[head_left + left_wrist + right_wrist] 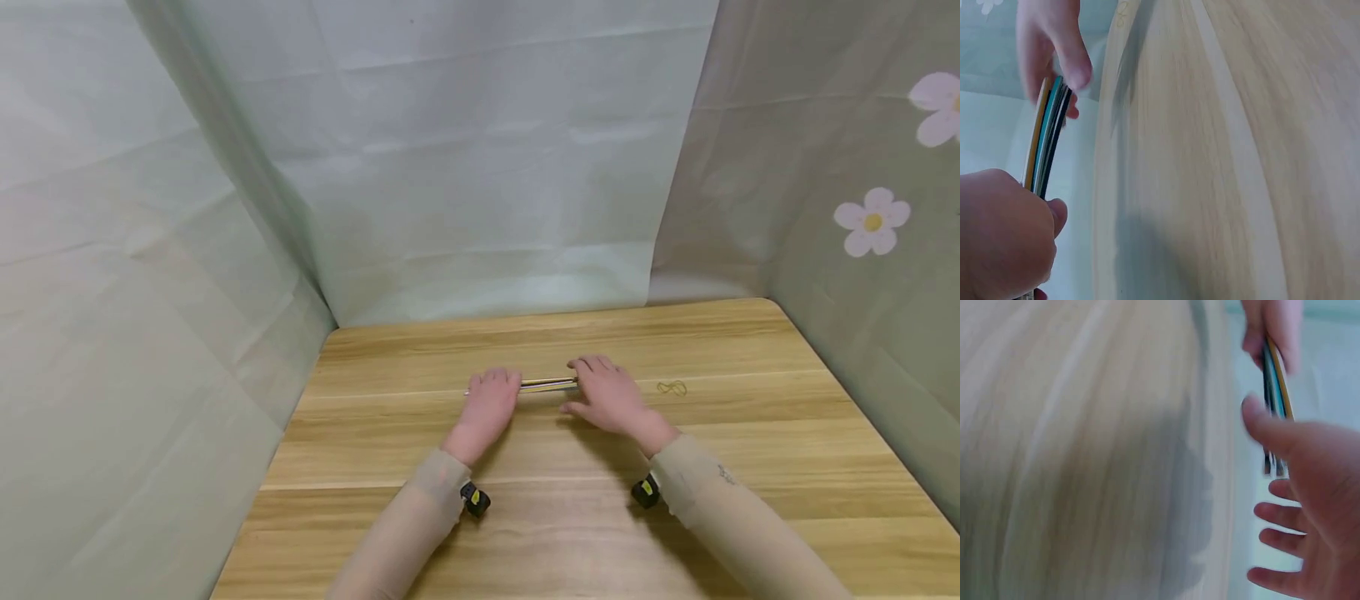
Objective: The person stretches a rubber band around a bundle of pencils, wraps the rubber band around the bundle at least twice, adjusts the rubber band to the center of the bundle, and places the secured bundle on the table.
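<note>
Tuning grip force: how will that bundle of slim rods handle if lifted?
Probably stiff: the bundle runs straight. Likely light, being so slim. Might fan apart beyond the left hand: no tie shows on the exposed stretch.

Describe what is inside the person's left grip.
The left grip holds slim sticks; orange-yellow, teal and black ones show beyond it. The stretch it encloses is covered, so the exact count cannot be told.
</note>
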### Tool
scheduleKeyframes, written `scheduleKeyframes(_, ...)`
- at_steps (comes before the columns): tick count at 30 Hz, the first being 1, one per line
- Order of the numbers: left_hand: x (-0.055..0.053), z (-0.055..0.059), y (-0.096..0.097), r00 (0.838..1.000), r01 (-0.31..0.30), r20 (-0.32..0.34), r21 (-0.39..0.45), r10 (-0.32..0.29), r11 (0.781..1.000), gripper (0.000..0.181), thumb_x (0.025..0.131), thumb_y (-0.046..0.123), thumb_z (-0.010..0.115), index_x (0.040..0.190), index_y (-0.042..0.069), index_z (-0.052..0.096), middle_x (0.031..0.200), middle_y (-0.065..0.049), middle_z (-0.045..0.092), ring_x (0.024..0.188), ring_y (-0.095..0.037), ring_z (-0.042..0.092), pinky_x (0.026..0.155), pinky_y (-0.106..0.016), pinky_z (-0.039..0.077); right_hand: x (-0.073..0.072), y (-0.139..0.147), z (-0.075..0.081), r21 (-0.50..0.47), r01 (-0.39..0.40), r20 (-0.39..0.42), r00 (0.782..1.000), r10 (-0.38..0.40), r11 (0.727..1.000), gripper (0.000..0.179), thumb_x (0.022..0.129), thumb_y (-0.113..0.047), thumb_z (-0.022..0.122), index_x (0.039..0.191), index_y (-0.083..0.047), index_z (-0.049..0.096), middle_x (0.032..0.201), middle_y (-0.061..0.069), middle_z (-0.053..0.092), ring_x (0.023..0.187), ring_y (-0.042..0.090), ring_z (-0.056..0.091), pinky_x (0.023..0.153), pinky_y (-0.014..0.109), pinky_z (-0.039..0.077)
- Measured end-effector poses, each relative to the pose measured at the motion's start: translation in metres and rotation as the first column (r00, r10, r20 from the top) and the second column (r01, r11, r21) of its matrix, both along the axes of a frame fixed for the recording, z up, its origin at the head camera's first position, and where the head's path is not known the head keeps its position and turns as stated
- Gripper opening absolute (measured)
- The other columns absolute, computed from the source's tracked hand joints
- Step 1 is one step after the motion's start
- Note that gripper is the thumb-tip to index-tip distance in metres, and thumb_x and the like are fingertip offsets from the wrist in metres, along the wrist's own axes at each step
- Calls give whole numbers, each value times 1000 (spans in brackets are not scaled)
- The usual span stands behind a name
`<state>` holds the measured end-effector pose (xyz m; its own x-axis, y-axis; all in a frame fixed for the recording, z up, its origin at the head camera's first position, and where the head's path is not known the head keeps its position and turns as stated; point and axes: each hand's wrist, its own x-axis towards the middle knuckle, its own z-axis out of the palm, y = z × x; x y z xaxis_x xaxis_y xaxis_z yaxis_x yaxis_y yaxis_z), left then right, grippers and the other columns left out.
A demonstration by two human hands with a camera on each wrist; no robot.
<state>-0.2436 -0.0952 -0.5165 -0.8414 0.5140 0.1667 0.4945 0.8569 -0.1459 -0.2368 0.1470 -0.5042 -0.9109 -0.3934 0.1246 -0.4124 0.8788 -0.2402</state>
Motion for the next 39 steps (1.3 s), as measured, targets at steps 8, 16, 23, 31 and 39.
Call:
scheduleKeyframes(8, 0, 3, -6, 1000, -3, -18, -20, 3, 1000, 11, 109, 4, 52, 119, 9, 53, 103, -7, 58, 93, -24, 55, 82, -41, 45, 8, 19, 0, -10, -41, 150, 988, 42, 999, 109, 101, -66, 61, 163, 12, 19, 171, 32, 14, 159, 53, 10, 127, 59, 15)
scheduleKeyframes(16, 2, 3, -4, 998, 8, -67, -78, -13, 997, 15, 108, 4, 53, 122, 8, 53, 106, -9, 59, 97, -26, 57, 88, -46, 50, 14, 8, 0, -20, -54, 160, 986, 56, 998, 103, 105, -63, 58, 163, 13, 19, 172, 31, 9, 160, 49, 6, 128, 56, 12)
scheduleKeyframes(23, 2, 4, -5, 996, 16, -90, -120, -27, 993, 15, 109, 6, 53, 124, 8, 53, 108, -9, 59, 99, -25, 58, 88, -46, 52, 14, 0, -1, 1, -32, 148, 988, 31, 999, 105, 104, -64, 58, 163, 14, 18, 172, 31, 4, 161, 47, 3, 129, 55, 11)
scheduleKeyframes(31, 3, 5, -4, 992, 50, -110, -121, -64, 991, 16, 108, 5, 54, 124, 7, 53, 109, -10, 60, 100, -26, 62, 86, -44, 56, 14, -8, 3, 40, -14, 65, 998, 11, 999, 104, 104, -60, 60, 160, 18, 21, 169, 37, 9, 159, 52, 11, 128, 57, 15)
scheduleKeyframes(39, 4, 9, -5, 993, 39, -106, -98, -49, 994, 14, 108, 5, 53, 122, 6, 52, 102, -8, 59, 90, -23, 61, 74, -38, 53, 11, -4, 4, -46, -32, 118, 992, 38, 998, 99, 105, -52, 64, 162, 15, 20, 171, 34, 10, 160, 50, 9, 127, 58, 16)
